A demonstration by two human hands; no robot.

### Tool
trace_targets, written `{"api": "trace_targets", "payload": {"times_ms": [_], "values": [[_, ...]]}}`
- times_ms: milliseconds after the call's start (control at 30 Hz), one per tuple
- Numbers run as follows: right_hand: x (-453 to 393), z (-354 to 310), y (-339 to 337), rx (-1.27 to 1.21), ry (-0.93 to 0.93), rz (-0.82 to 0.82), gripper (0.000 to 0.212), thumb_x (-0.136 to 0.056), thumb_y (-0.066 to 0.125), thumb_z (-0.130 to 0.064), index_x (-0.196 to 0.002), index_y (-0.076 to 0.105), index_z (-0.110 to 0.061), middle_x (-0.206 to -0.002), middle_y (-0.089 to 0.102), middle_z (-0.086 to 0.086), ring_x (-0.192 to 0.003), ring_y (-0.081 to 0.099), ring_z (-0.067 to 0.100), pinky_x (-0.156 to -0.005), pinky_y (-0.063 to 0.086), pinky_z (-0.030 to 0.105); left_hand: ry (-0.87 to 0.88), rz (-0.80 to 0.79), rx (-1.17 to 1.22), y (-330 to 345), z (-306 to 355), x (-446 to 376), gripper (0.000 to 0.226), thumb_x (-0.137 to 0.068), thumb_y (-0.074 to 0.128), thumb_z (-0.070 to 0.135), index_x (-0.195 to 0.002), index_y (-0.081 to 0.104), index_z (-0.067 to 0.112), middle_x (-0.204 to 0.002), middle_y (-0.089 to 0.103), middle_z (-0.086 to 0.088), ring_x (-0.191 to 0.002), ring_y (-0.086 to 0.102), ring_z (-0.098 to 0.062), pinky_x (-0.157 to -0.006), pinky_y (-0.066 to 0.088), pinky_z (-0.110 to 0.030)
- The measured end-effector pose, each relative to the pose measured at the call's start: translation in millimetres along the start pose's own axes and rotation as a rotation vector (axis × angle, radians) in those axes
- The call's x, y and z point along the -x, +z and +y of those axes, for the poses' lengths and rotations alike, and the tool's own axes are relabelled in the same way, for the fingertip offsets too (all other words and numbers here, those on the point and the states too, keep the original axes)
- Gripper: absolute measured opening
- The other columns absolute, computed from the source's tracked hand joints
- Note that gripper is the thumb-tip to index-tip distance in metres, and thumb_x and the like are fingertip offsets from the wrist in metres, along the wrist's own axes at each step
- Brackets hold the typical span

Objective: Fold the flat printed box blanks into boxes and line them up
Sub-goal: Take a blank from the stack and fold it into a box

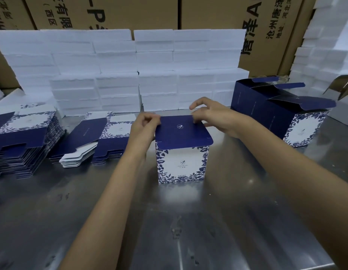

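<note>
On the steel table (169, 221), an upright printed box (182, 164) stood mid-fold. The left hand (144, 127) and right hand (212, 115) pinched its navy lid flap (183, 133); tucking it probably came next.

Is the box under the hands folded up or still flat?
Folded up: the box stands upright on the table, blue lid flap lying over its top.

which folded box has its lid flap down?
The centre box between both hands: its navy lid lies flat on top. The boxes at right have flaps standing open.
</note>
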State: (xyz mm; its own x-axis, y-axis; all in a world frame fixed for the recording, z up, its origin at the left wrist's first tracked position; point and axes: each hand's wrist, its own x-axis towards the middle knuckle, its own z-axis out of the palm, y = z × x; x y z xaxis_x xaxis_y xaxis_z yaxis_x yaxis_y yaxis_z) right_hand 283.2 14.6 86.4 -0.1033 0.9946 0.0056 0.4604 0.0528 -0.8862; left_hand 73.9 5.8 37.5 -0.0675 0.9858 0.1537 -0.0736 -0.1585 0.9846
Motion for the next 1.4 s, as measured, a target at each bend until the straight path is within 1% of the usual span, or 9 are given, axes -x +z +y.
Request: {"api": "trace_targets", "payload": {"times_ms": [267,433,567,667,867,1033,1133,1300,1400], "values": [[-13.7,-16.4,32.6,-0.088,0.256,0.126,0.018,-0.082,0.076,-0.030,-0.087,0.067,-0.016,-0.064,0.071,-0.003,-0.044,0.064,0.011,-0.037,0.041,0.015,-0.169,-0.100,-0.324,26.9,29.6,-19.5,0.010,-0.092,0.066,0.024,-0.088,0.067,0.014,-0.075,0.064,0.000,-0.057,0.056,-0.012,-0.036,0.037,-0.011],[-14.6,-5.9,35.6,-0.232,0.265,0.150,0.016,-0.079,0.079,-0.029,-0.089,0.072,-0.018,-0.063,0.073,-0.006,-0.045,0.065,0.009,-0.039,0.043,0.015,-0.152,-0.058,-0.222,24.5,23.0,-21.1,0.013,-0.092,0.068,0.019,-0.079,0.066,0.018,-0.074,0.068,0.002,-0.047,0.059,-0.004,-0.040,0.042,-0.011],[-12.1,-3.4,37.6,-0.292,0.253,0.171,0.009,-0.082,0.075,-0.020,-0.088,0.070,-0.014,-0.055,0.070,-0.005,-0.040,0.062,0.009,-0.034,0.039,0.014,-0.136,-0.070,-0.259,26.7,25.0,-18.8,0.020,-0.093,0.063,0.017,-0.073,0.060,0.016,-0.076,0.065,-0.002,-0.062,0.058,-0.016,-0.054,0.046,-0.020],[-6.8,-5.6,36.0,-0.275,0.262,0.163,0.009,-0.087,0.069,-0.024,-0.088,0.068,-0.015,-0.065,0.072,-0.001,-0.046,0.064,0.012,-0.040,0.044,0.016,-0.132,-0.055,-0.376,26.7,28.7,-18.8,0.016,-0.096,0.052,0.016,-0.080,0.053,0.011,-0.091,0.059,-0.013,-0.079,0.051,-0.024,-0.072,0.038,-0.034],[-4.9,-11.2,36.0,-0.062,0.219,0.181,0.007,-0.095,0.054,-0.015,-0.088,0.056,-0.014,-0.086,0.060,0.009,-0.077,0.055,0.023,-0.068,0.041,0.031,-0.118,-0.032,-0.488,26.8,26.8,-19.7,0.028,-0.095,0.045,0.015,-0.068,0.041,0.016,-0.079,0.048,-0.006,-0.080,0.042,-0.025,-0.073,0.031,-0.034],[7.6,-18.7,36.8,0.532,-0.274,0.486,0.009,-0.092,0.054,-0.017,-0.091,0.060,-0.011,-0.095,0.053,-0.001,-0.093,0.051,0.020,-0.089,0.040,0.037,0.317,0.180,-0.880,26.5,38.6,-8.5,0.017,-0.100,0.046,0.017,-0.105,0.060,0.008,-0.107,0.062,-0.011,-0.104,0.052,-0.029,-0.079,0.041,-0.036],[22.1,-34.1,35.7,0.548,-0.413,0.412,0.007,-0.092,0.053,-0.016,-0.090,0.059,-0.012,-0.087,0.056,-0.003,-0.084,0.056,0.023,-0.085,0.046,0.041,0.410,0.024,-0.819,27.4,51.2,-1.3,0.013,-0.098,0.052,0.014,-0.108,0.058,0.008,-0.092,0.063,-0.010,-0.092,0.055,-0.024,-0.080,0.044,-0.038],[59.9,-29.6,25.7,0.578,-0.404,0.301,0.007,-0.094,0.058,-0.023,-0.099,0.063,-0.021,-0.100,0.063,-0.005,-0.091,0.057,0.016,-0.094,0.041,0.042,0.426,-0.143,-0.673,10.4,53.3,33.1,0.004,-0.096,0.061,0.016,-0.099,0.062,0.013,-0.097,0.062,0.006,-0.094,0.053,-0.004,-0.077,0.035,-0.002],[86.2,-17.1,30.2,0.563,-0.398,0.173,0.014,-0.096,0.061,-0.026,-0.109,0.066,-0.023,-0.110,0.064,-0.008,-0.107,0.055,0.016,-0.101,0.039,0.045,0.431,-0.212,-0.674,3.2,36.8,58.8,0.010,-0.096,0.066,0.024,-0.100,0.066,0.015,-0.105,0.064,0.008,-0.104,0.053,-0.005,-0.093,0.037,-0.012]]}}
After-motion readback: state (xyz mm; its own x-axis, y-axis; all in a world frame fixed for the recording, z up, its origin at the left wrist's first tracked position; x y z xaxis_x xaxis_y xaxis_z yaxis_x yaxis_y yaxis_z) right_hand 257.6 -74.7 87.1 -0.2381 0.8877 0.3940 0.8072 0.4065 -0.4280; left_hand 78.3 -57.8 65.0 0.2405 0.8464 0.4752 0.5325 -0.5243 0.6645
